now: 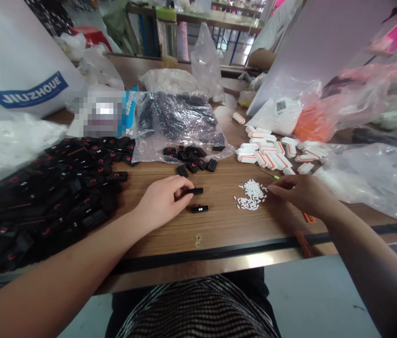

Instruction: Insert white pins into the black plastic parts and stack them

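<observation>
At frame centre, the left hand (163, 201) pinches a black connector (197, 190) over the wood-grain table (170, 234); right of centre, the right hand (302, 192), grip unclear, is beside white pins (254, 189). Upper centre, a green-lidded bottle (167, 37) stands.

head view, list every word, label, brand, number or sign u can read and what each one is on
"JIUZHOUE": white letters on the blue band across the white panel at left.
Blue packet edge: pale sideways lettering, too blurred to read; the area beside it is pixelated.
Label on the clear bag of white pieces: a QR code, with print too small to read.
No number is legible.
</observation>
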`<state>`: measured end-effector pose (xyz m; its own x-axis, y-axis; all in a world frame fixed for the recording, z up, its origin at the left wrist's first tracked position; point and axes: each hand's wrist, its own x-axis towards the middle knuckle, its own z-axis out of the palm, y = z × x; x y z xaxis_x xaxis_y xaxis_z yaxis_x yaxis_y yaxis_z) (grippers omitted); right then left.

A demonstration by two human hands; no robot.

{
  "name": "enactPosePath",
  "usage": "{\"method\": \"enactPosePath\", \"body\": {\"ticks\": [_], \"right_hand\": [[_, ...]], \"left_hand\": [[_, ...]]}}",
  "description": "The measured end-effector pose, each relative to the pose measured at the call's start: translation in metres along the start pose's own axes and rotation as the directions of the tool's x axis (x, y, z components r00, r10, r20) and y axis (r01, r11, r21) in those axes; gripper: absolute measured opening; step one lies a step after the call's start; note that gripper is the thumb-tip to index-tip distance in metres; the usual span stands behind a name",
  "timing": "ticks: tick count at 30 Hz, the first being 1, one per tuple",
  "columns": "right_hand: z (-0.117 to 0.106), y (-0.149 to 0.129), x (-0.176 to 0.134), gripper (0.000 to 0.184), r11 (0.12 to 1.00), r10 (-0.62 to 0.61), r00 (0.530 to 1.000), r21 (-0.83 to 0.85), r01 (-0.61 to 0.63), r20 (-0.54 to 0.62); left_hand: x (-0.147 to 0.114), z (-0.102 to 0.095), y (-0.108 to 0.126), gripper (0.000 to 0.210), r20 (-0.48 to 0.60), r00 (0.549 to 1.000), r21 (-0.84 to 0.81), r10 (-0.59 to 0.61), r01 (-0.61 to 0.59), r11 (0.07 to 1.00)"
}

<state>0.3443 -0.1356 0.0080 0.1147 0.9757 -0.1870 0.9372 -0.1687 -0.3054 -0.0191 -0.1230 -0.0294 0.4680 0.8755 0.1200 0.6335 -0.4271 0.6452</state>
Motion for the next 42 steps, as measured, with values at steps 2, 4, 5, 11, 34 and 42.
{"method": "enactPosePath", "body": {"ticks": [2, 4, 5, 11, 34, 42], "right_hand": [[0.006, -0.002, 0.000, 0.030, 1.000, -0.021, 1.000, 0.002, 0.021, -0.005], [0.011, -0.003, -0.001, 0.027, 0.999, -0.032, 0.999, -0.011, 0.032, -0.014], [0.012, -0.003, -0.001, 0.025, 0.999, -0.033, 0.999, -0.023, 0.032, -0.019], [0.003, 0.007, -0.001, 0.029, 0.999, 0.035, 0.992, 0.018, -0.038, 0.119], [0.031, -0.099, -0.008, 0.014, 0.729, -0.611, 0.778, 0.280, 0.624, -0.143], [0.056, -0.137, 0.005, 0.008, 0.681, -0.700, 0.710, 0.229, 0.695, -0.075]], "left_hand": [[0.000, 0.000, 0.000, 0.013, 0.004, 1.000, 0.005, 0.003, -0.003, 1.000], [0.000, 0.000, 0.000, 0.013, 0.002, 1.000, 0.002, 0.007, -0.007, 1.000], [0.000, 0.000, 0.000, 0.013, 0.000, 1.000, -0.001, 0.009, -0.009, 1.000], [0.000, 0.000, 0.000, 0.012, -0.009, 1.000, -0.006, 0.013, -0.013, 1.000], [-0.001, 0.003, 0.002, 0.011, -0.009, 1.000, -0.016, 0.017, -0.017, 1.000], [-0.002, 0.003, 0.004, 0.010, -0.011, 1.000, -0.014, 0.022, -0.022, 1.000]]}}
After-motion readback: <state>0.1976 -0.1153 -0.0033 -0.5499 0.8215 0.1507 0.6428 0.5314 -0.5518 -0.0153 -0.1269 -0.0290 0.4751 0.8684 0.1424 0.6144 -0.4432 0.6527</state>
